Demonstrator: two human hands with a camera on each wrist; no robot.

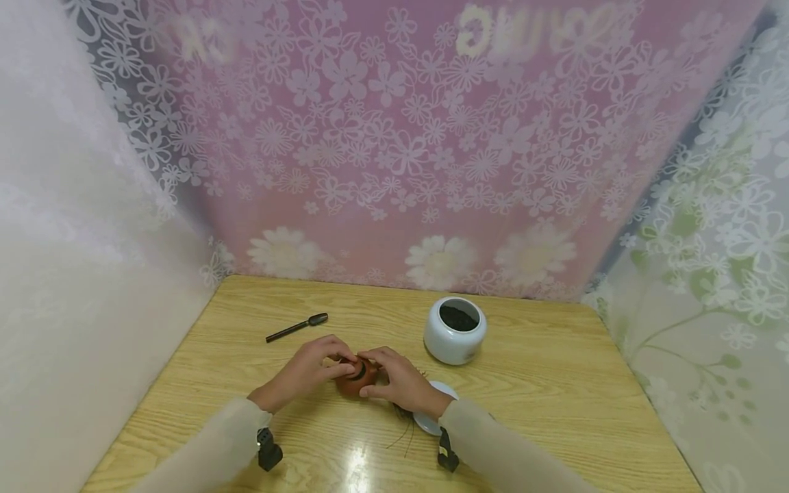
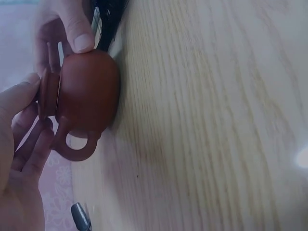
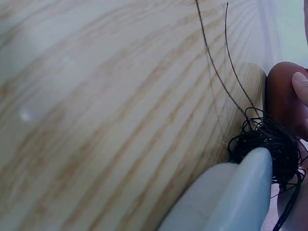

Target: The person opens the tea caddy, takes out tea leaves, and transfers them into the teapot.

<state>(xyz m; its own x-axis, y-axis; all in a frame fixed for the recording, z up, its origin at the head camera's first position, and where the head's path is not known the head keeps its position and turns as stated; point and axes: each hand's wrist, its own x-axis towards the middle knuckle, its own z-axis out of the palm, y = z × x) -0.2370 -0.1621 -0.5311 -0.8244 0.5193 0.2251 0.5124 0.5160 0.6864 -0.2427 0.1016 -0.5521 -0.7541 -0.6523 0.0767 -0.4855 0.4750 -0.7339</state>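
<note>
A small reddish-brown clay teapot [image 1: 351, 387] stands on the table between the two hands; its looped handle shows in the left wrist view. My left hand [image 1: 314, 366] pinches the teapot's lid [image 2: 48, 94] between thumb and fingers. The lid is at the mouth, slightly raised from the rim, and a dark opening shows beside it in the head view. My right hand [image 1: 401, 380] holds the teapot's body from the right, its thumb [image 2: 83, 42] on the clay wall. Close by the right hand lies a tangled bundle of dark thin cord [image 3: 269, 147].
A white jar [image 1: 451, 346] holding dark loose material stands behind, to the right. Under the right wrist lies a pale round lid or dish [image 1: 427, 423]. A dark small scoop [image 1: 298, 327] lies at the left of the wooden table [image 1: 542, 411]. Floral cloth walls surround it.
</note>
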